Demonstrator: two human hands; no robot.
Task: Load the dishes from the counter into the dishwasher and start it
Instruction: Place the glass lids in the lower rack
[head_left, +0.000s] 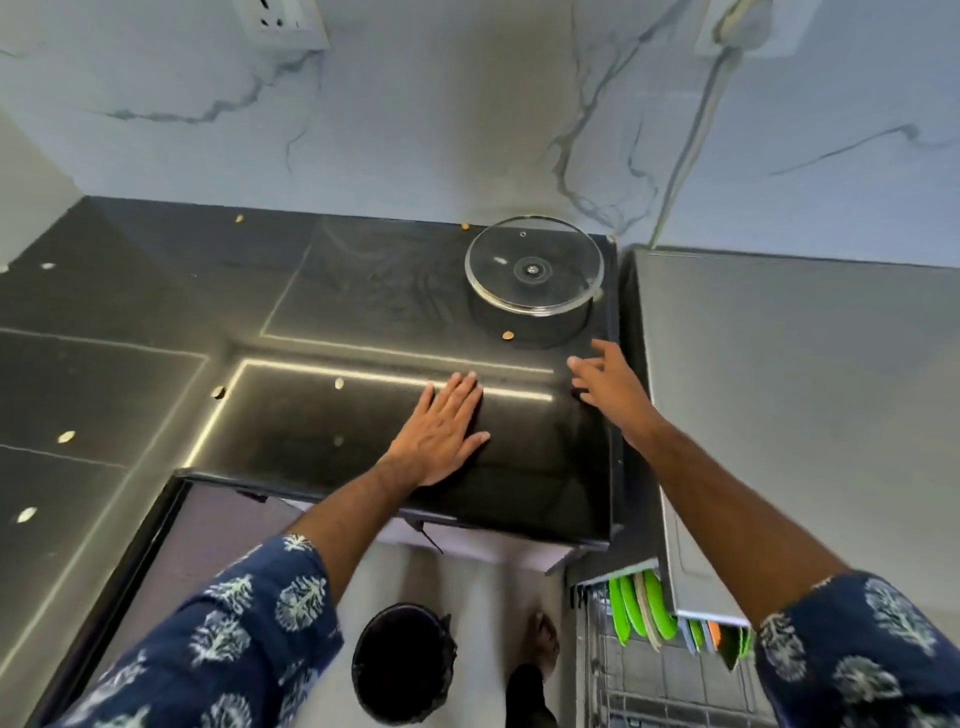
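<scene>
While the left hand (444, 428) lies flat on glossy black counter (311, 291), the right hand (605, 376) spreads near a round glass lid (535, 273).

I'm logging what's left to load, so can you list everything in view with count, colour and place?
glass lid: one, clear with a metal rim, back right of the counter
counter: one, black, glossy, with small pale bits scattered on it
plates: several, mostly green, standing in the rack at lower right
dishwasher rack: one, grey wire, pulled out at lower right
dishwasher top: one, grey, right of the counter
bin: one, black, on the floor
wall sockets: two, white, on the marbled wall
cable: one, pale, hanging from the right socket
left hand: flat on the counter
right hand: fingers spread, near the lid, not touching it
</scene>
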